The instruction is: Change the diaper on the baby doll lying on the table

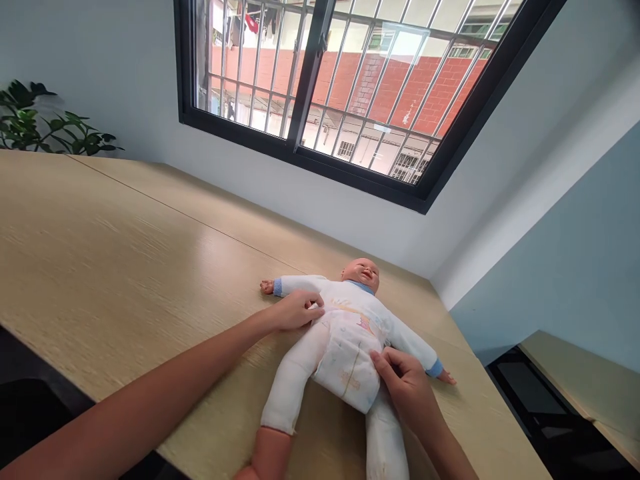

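Wooden table (165, 240) — left hand (297, 310), right hand (406, 381) angled inward — grips pinched shut on diaper (349, 363).

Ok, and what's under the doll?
The doll lies on its back on the pale wood tabletop, which shows around it and between its legs. Whatever its back and the diaper cover can't be seen.

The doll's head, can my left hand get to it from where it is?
Probably yes. Your left hand is at the waist of the diaper, near the head, with only the shirt between. It may need to let go first.
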Demonstrator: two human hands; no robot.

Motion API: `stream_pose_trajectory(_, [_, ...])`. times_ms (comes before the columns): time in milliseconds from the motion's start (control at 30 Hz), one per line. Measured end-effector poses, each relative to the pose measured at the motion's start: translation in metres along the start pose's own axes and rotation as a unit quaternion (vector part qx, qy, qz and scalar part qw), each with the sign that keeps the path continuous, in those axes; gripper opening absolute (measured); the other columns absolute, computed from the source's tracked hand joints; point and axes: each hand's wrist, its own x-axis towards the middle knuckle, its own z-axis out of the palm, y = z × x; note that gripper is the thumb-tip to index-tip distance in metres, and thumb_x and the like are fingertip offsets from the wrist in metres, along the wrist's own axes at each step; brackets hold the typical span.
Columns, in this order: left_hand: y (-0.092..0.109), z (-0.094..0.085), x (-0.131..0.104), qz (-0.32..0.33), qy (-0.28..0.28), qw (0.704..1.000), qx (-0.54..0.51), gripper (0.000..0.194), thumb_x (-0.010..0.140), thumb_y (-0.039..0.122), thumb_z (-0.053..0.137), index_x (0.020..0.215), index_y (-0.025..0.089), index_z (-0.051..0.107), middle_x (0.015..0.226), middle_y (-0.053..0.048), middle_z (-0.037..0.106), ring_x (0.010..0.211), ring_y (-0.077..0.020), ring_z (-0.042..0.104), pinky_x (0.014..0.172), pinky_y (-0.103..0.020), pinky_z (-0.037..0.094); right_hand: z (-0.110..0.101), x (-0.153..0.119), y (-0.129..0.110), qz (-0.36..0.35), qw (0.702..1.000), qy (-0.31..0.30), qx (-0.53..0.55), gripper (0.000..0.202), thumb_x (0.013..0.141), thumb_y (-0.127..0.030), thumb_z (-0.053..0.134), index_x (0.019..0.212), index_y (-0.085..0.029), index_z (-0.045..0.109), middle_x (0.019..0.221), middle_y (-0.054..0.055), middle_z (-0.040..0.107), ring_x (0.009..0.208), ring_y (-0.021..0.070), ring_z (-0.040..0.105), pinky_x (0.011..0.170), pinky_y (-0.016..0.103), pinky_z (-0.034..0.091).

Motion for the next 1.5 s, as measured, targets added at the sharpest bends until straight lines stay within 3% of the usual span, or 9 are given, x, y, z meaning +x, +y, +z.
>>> stream_pose_trajectory(200, [0.002,0.007,0.007,0.019,0.013,0.998,0.06,0.033,0.092,0.037,0.045,0.068,0.017,0.054,0.063,0.001,0.055,0.059,-0.0121,0.045,0.055,-0.026,0.029,0.0,0.0,0.002,-0.002,1.0,-0.007,-0.007,0.051,0.089,-0.059,0.05,0.06,-0.02,0.034,0.06,-0.004,0.029,0.059,0.0117,0.029,0.056,0.027,0.022])
stream_pose_trajectory(367, [-0.009,0.011,0.003,-0.028,0.115,0.987,0.11,0.009,0.083,0.021,0.05,0.079,0.016,0.056,0.083,-0.005,0.06,0.074,-0.0181,0.051,0.064,-0.028,0.032,-0.001,0.001,0.005,0.0,1.0,-0.013,-0.011,0.052,0.088,-0.06,0.05,0.06,-0.02,0.034,0.06,-0.003,0.029,0.059,0.0121,0.029,0.056,0.027,0.023])
stream_pose_trajectory(467, [-0.022,0.004,0.001,-0.042,0.139,0.982,0.122,0.009,0.077,0.012,0.049,0.075,0.017,0.057,0.083,-0.007,0.06,0.074,-0.0193,0.051,0.064,-0.029,0.032,-0.002,0.002,0.007,0.003,1.0,-0.022,-0.014,0.052,0.089,-0.06,0.05,0.06,-0.02,0.034,0.061,-0.003,0.029,0.059,0.0123,0.029,0.056,0.027,0.024])
stream_pose_trajectory(600, [-0.034,-0.01,0.001,-0.024,0.111,0.989,0.091,0.016,0.071,0.01,0.05,0.077,0.018,0.062,0.075,-0.004,0.061,0.07,-0.0183,0.053,0.061,-0.027,0.036,-0.003,0.003,0.01,0.002,1.0,-0.026,-0.016,0.053,0.089,-0.062,0.049,0.061,-0.02,0.033,0.061,-0.003,0.028,0.06,0.0125,0.029,0.056,0.027,0.024])
stream_pose_trajectory(767, [-0.031,-0.015,-0.002,0.033,0.028,0.998,0.044,0.033,0.06,0.018,0.069,0.093,0.019,0.068,0.084,0.0,0.063,0.066,-0.0143,0.054,0.056,-0.022,0.038,-0.003,0.002,0.011,0.001,0.999,-0.027,-0.017,0.053,0.088,-0.062,0.049,0.06,-0.02,0.033,0.061,-0.003,0.028,0.059,0.0125,0.029,0.055,0.027,0.024])
stream_pose_trajectory(933, [-0.019,-0.004,-0.002,0.068,0.061,0.994,0.054,0.007,0.074,0.024,0.062,0.075,0.018,0.065,0.07,-0.001,0.059,0.064,-0.0152,0.049,0.059,-0.026,0.033,-0.003,0.003,0.01,0.007,0.999,-0.03,-0.016,0.053,0.089,-0.061,0.049,0.061,-0.02,0.034,0.061,-0.003,0.029,0.06,0.0124,0.029,0.056,0.027,0.025])
stream_pose_trajectory(1167, [-0.02,0.001,0.002,-0.022,0.112,0.993,-0.038,0.012,0.074,0.027,0.062,0.07,0.016,0.061,0.066,-0.001,0.061,0.061,-0.0148,0.052,0.054,-0.026,0.031,-0.004,0.004,0.011,0.004,0.999,-0.032,-0.022,0.053,0.088,-0.063,0.049,0.06,-0.02,0.034,0.061,-0.003,0.029,0.059,0.0126,0.03,0.055,0.026,0.027])
stream_pose_trajectory(1333, [-0.025,0.001,0.004,-0.082,0.078,0.982,-0.149,0.015,0.072,0.029,0.062,0.074,0.015,0.06,0.061,-0.002,0.062,0.057,-0.0156,0.059,0.048,-0.023,0.037,-0.003,0.003,0.01,0.004,0.999,-0.026,-0.019,0.052,0.087,-0.062,0.05,0.06,-0.02,0.035,0.061,-0.003,0.03,0.06,0.0129,0.03,0.054,0.026,0.027])
stream_pose_trajectory(1500, [-0.023,-0.001,0.005,-0.101,0.054,0.963,-0.242,0.021,0.066,0.026,0.067,0.081,0.014,0.059,0.067,-0.004,0.066,0.057,-0.0145,0.059,0.049,-0.023,0.042,-0.003,0.003,0.01,0.008,0.999,-0.03,-0.018,0.053,0.087,-0.063,0.05,0.06,-0.02,0.033,0.061,-0.003,0.028,0.059,0.0127,0.029,0.054,0.026,0.026])
